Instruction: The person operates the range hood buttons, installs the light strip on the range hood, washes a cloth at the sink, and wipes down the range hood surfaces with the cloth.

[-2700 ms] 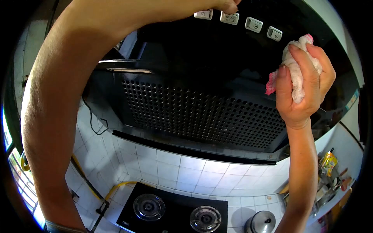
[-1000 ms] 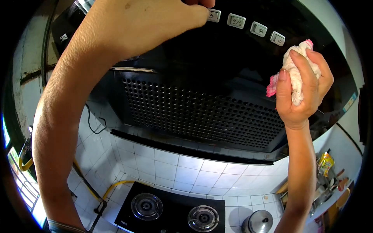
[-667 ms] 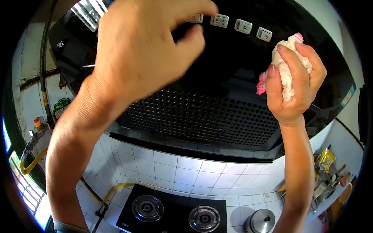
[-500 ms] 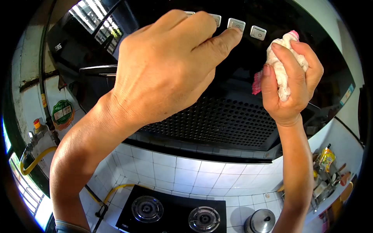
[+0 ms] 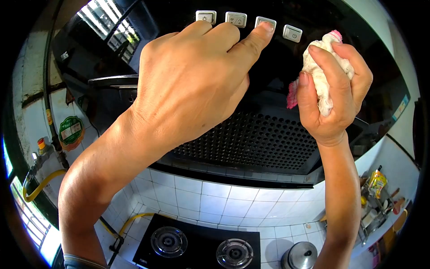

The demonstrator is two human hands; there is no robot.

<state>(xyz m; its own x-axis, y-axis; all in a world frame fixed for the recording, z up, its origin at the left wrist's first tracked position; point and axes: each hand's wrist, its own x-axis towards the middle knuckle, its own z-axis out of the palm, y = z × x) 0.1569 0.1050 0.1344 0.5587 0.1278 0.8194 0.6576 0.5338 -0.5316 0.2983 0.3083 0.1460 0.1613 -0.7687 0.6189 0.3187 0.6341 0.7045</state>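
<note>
My left hand (image 5: pixel 192 80) is in front of the black range hood, its back toward me and its fingers curled. One stretched digit rests its tip on the third square button (image 5: pixel 266 23) from the left. The palm side is hidden, and I see nothing held in it. Two more buttons, a light button (image 5: pixel 206 17) and a second button (image 5: pixel 236 19), show above the knuckles. A power button (image 5: pixel 292 33) lies between my two hands. My right hand (image 5: pixel 336 103) is closed around a crumpled white cloth (image 5: pixel 320 74) with pink edging, near the hood's right side.
The range hood (image 5: pixel 273 85) has a perforated grille (image 5: pixel 251 139) below the buttons. Under it are a two-burner gas stove (image 5: pixel 201 242) and a lidded metal pot (image 5: pixel 301 256). A gas valve (image 5: pixel 42 148) with a yellow hose is at left; utensils (image 5: pixel 380 206) stand at right.
My left hand has shifted slightly down, uncovering the two left buttons, and its tip is still on the third button. The view has moved a little. The cloth stays in my right hand.
</note>
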